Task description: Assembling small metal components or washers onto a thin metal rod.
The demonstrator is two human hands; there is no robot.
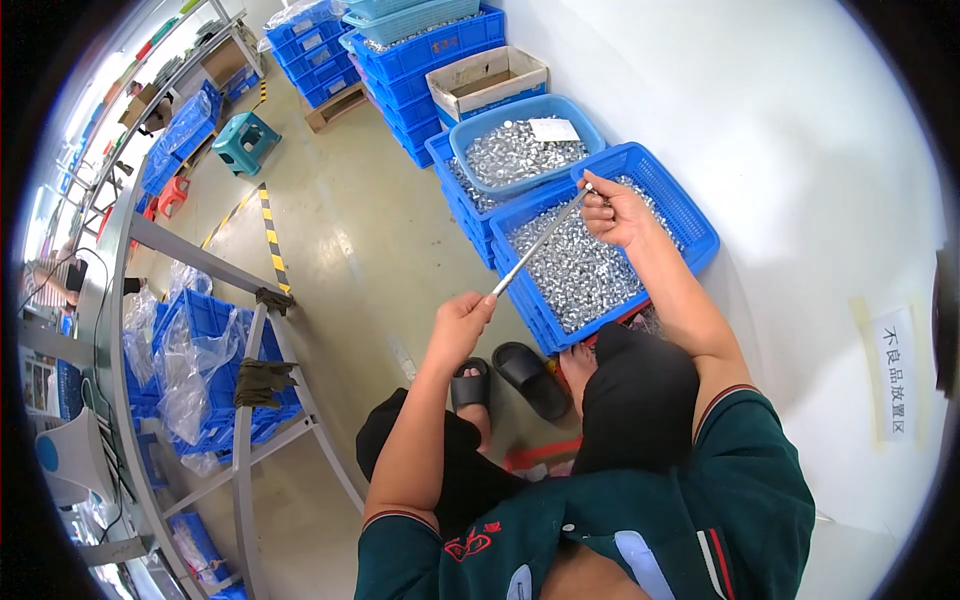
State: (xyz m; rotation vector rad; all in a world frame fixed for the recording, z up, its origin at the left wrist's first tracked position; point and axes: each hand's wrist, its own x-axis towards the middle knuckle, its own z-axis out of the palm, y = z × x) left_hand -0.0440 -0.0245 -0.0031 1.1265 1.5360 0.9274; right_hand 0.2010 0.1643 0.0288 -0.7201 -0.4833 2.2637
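Observation:
My left hand [462, 325] is closed round one end of a slim metal rod [540, 243], which slants up and to the right. At its far tip, my right hand [618, 213] pinches a small silver metal part [590, 187], partly covered by the fingers; whether it is fixed to the rod I cannot tell. Under both the rod and my right hand lies a blue plastic crate [697, 228] filled with many small silver metal parts [580, 268].
Behind the crate stands a light blue basket [595, 135] of similar parts with a white paper. Beyond are a cardboard box [487, 100] and stacked blue crates [405, 95]. A grey metal frame [243, 440] rises at left, a teal stool [245, 143] farther off. White wall [780, 150] right.

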